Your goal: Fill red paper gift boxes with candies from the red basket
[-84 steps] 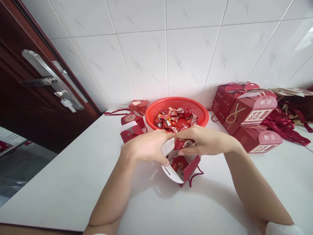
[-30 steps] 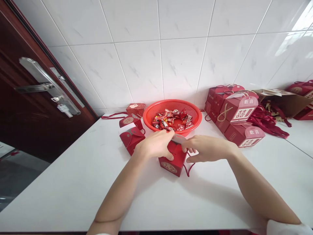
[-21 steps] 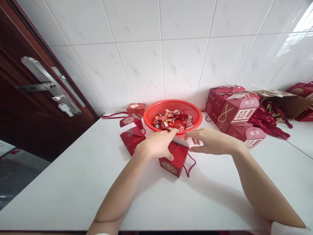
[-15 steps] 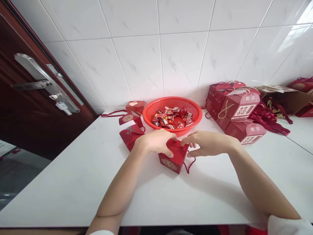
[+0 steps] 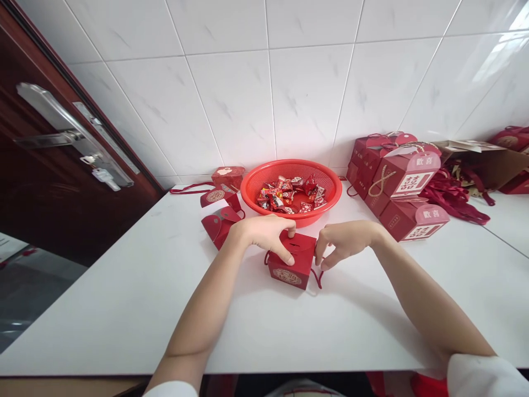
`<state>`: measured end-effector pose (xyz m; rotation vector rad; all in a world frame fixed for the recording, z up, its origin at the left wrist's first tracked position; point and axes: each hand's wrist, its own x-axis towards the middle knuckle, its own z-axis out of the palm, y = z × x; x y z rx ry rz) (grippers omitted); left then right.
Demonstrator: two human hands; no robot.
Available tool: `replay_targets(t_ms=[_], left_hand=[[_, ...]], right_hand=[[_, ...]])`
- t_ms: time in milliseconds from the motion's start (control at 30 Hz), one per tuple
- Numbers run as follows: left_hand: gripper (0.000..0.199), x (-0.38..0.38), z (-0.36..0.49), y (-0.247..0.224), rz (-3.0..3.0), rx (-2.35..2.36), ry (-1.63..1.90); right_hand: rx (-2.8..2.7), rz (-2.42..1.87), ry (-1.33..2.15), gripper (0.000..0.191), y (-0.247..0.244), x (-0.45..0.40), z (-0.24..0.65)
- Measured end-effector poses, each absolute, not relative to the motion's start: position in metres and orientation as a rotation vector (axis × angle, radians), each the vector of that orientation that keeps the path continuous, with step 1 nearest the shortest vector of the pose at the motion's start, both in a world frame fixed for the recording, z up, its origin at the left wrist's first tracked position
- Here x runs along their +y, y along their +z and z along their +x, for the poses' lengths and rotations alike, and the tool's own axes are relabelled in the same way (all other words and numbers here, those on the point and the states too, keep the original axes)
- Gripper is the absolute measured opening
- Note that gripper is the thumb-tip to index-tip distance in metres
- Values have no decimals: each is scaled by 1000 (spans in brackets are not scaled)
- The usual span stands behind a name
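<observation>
A small red gift box (image 5: 291, 270) with a round gold emblem on its front stands upright on the white table. My left hand (image 5: 266, 234) grips its top, the thumb on the lid near the front edge and the fingers toward the back. A slot shows in the lid between them. On the box's right side, my right hand (image 5: 343, 242) is curled with thumb and fingertips drawn together at the red cord (image 5: 318, 280); their exact hold is partly hidden. Behind the box sits a red plastic basket (image 5: 250, 193) with several wrapped candies (image 5: 281, 196) in it.
Left of the basket are several more red boxes (image 5: 219, 218), one with an open flap. Stacked red boxes (image 5: 397, 176) stand at the right, beside dark red ribbons (image 5: 454, 201) and a cardboard box (image 5: 483, 162). A tiled wall (image 5: 231, 99) backs the table (image 5: 136, 309); a door (image 5: 37, 182) is at left.
My right hand has moved from over the lid to the box's right side, by the cord. The lid's top now lies flatter, with its slot showing. My left hand stays on the box.
</observation>
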<state>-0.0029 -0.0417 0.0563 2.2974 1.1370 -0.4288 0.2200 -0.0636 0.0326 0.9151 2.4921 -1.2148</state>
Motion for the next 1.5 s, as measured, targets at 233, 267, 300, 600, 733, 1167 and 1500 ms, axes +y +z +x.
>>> replay_targets(t_ms=[233,267,300,600,733,1167,1500], left_hand=[[62,-47,-3,55,2323,1154,-354],[64,-46,-4,55,2331,1124,-332],[65,-46,-5,56,2337,1071,-302],[61,-46,-28,73,1923,837,263],[53,-46,-25,75,1647,781,635],[43,-84,12,85,1672,663,906],[57,-83,34,56,2106,736,1133]], right_hand=[[2666,1070,-1772,14,42,-60,234],[2704,1138,-1917,16,45,-60,235],[2718,1198,-2069,19,47,-61,235],[2764,1631,-2540,27,55,-69,230],[2856,1637,-2563,27,62,-77,230],[3271,2047,-1668,42,68,-108,206],[3294,2456,-1182,25,62,-109,204]])
